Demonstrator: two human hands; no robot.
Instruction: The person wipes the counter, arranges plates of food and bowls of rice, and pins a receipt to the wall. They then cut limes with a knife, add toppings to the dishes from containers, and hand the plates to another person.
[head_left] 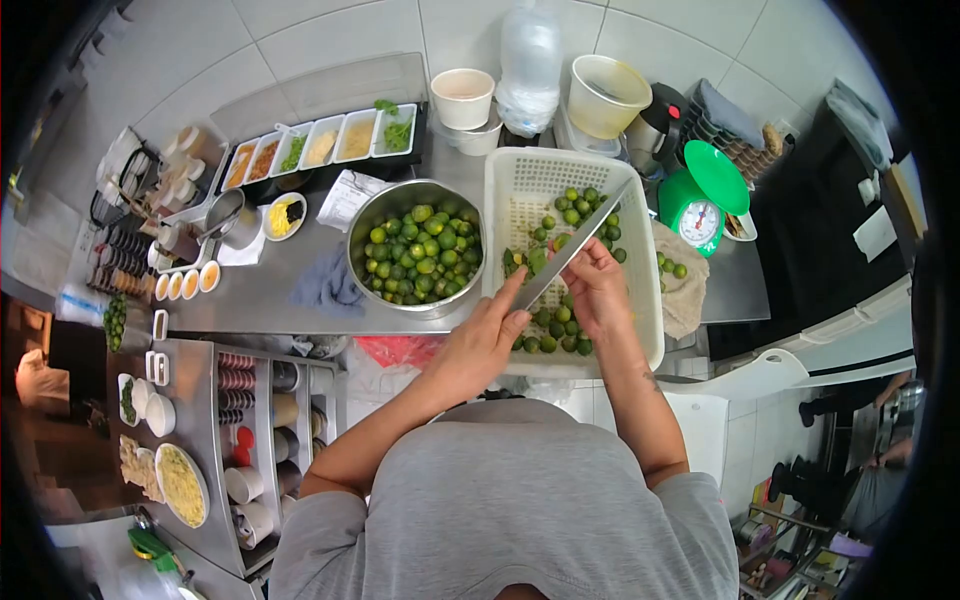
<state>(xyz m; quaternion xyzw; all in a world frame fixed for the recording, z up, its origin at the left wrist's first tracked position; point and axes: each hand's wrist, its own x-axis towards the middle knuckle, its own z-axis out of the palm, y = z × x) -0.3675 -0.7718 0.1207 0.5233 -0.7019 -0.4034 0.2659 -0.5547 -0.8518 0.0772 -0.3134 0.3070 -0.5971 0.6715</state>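
A long-bladed knife (pixel 577 246) slants across a white plastic basket (pixel 574 170), its tip toward the upper right. My left hand (pixel 487 328) is closed at the knife's lower end, forefinger extended; its handle is hidden. Behind the blade, the fingers of my right hand (pixel 597 287) are pinched together close to its edge, and what they hold is hidden. Small green limes (pixel 577 207) lie loose in the basket, above and below the knife. Left of the basket stands a steel bowl (pixel 357 240) heaped with more limes (pixel 420 250).
A green scale (pixel 703 205) and a beige cloth (pixel 683 300) sit right of the basket. Tubs (pixel 463 97) stand behind it. At the left are topping trays (pixel 320 142), a blue cloth (pixel 330 280) and a shelf rack (pixel 245 370). Another person's legs (pixel 815 480) show far right.
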